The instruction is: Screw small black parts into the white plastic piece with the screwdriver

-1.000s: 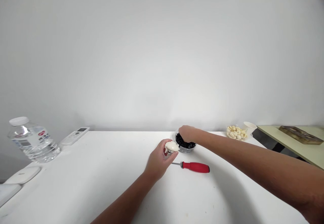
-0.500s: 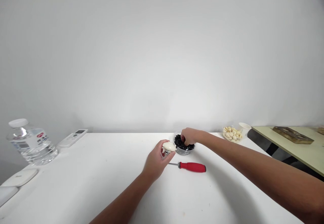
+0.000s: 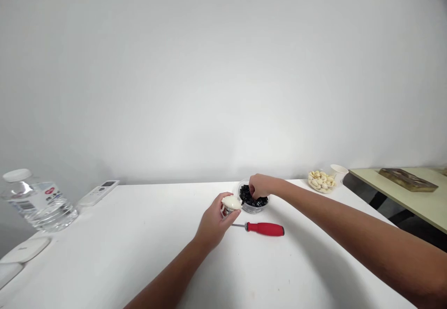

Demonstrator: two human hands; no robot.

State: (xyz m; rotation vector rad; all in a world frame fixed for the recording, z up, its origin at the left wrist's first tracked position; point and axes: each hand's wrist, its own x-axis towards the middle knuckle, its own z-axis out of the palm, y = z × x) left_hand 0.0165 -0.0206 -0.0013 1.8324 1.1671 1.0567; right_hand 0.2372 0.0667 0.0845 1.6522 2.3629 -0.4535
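Our left hand [image 3: 213, 223] curls around a white domed piece [image 3: 231, 202], fingers wrapped up its side, with a small metal part showing beneath the dome; we cannot tell what that part is. Our right hand [image 3: 260, 186] reaches into a clear plastic bowl [image 3: 253, 209], its fingertips pressed together down among the shiny black bits [image 3: 252, 198] that fill it; we cannot tell whether they pinch a single bit. The two hands are just beside each other, and the white domed piece sits just off the near rim of the bowl.

A red-handled screwdriver [image 3: 265, 229] lies flat on the white counter [image 3: 139, 234], just below the left hand, its shaft pointing left. Farther right stand a clear dish of pale nuts [image 3: 321, 181] and a white paper cup [image 3: 338, 171]. Off to the left lie a large water bottle [image 3: 38, 202] and a white remote control [image 3: 98, 192]. Beyond the right end of the counter, a brown board [image 3: 408, 180] rests on a pale green tabletop [image 3: 394, 197].
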